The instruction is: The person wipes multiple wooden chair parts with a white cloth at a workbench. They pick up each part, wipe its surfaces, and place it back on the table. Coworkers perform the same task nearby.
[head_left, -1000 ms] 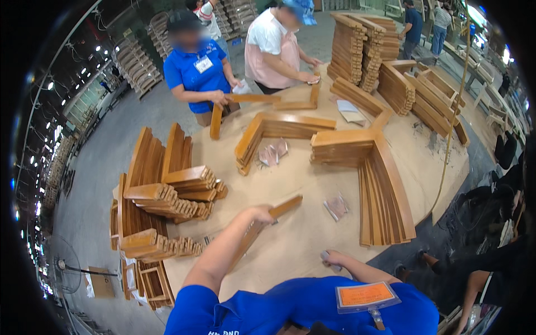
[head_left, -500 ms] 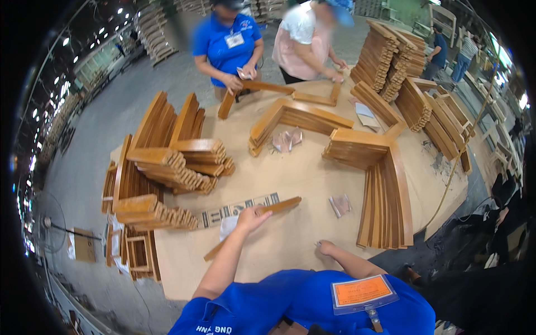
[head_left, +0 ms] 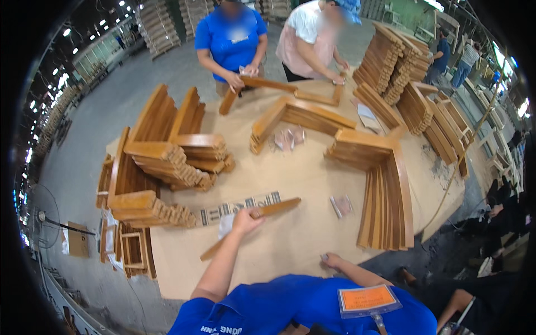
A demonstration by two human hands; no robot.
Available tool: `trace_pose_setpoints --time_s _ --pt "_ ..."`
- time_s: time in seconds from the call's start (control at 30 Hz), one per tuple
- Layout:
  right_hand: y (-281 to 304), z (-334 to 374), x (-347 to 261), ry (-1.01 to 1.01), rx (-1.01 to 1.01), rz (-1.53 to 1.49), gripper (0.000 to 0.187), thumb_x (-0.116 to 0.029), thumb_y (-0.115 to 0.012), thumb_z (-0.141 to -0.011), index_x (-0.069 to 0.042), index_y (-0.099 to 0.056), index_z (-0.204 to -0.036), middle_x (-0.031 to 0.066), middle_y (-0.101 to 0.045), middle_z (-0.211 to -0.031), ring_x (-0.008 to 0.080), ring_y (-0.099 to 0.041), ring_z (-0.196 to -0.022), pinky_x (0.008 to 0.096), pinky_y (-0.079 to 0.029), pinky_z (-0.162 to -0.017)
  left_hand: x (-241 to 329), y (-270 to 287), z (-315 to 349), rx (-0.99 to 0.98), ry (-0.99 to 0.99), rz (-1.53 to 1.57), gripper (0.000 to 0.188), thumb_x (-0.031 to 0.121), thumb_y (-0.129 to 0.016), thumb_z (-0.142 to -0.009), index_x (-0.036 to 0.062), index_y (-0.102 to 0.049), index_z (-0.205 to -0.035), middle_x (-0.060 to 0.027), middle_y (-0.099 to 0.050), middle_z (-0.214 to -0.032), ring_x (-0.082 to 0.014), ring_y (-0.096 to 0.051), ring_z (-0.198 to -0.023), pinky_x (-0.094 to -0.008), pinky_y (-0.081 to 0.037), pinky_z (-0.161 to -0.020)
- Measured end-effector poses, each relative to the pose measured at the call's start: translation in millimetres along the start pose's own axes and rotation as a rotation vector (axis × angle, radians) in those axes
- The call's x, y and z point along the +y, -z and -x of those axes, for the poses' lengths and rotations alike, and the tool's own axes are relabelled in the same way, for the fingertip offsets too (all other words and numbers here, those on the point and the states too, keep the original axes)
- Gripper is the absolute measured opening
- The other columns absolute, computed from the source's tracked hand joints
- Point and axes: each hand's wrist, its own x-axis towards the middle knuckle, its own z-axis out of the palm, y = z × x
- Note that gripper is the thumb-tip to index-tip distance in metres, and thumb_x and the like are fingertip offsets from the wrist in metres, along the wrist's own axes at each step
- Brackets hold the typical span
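My left hand is closed around an angled brown wooden frame piece, above the near part of the covered table. One arm of the piece points right; the other slants down left behind my forearm. A small white sheet shows beside my left wrist. My right hand is low at the table's near edge, its fingers pinched on a small greyish thing too small to name. Beyond it lies a folded pinkish-brown sheet. Printed tape runs behind my left hand.
Nested L-shaped wooden pieces stand in a stack at right and in stacks at left. More pieces and crumpled sheets lie mid-table. Across the table, a person in blue and a person in pink and white handle wood.
My right hand has shifted slightly right and down. My left hand keeps its grip on the wooden frame piece, nearly in place. The view has tilted a little.
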Motion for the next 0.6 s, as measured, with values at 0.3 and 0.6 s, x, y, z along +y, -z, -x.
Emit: trace_pose_setpoints --time_s 0.3,0.6 --pt "4.6 2.7 -3.6 0.106 0.067 0.091 0.046 -0.035 -0.058 -0.082 0.001 -0.060 -0.109 0.0210 -0.065 -0.098 0.0326 -0.064 -0.085 0.0408 -0.050 -0.078 6.9 -1.5 10.2 0.035 -0.113 -0.008 0.044 0.043 -0.071 -0.070 0.0129 -0.069 -0.102 -0.0164 -0.069 -0.083 -0.0330 -0.066 -0.079 -0.0396 -0.053 -0.073" --pt "8.9 11.2 -7.4 -0.038 -0.038 -0.063 0.046 -0.034 -0.056 -0.080 -0.001 -0.061 -0.112 0.0225 -0.061 -0.114 0.0364 -0.059 -0.106 0.0412 -0.046 -0.092 6.4 -1.8 11.0 0.055 -0.130 -0.004 0.044 0.043 -0.072 -0.070 0.0124 -0.069 -0.102 -0.0157 -0.069 -0.085 -0.0325 -0.066 -0.079 -0.0394 -0.053 -0.073"
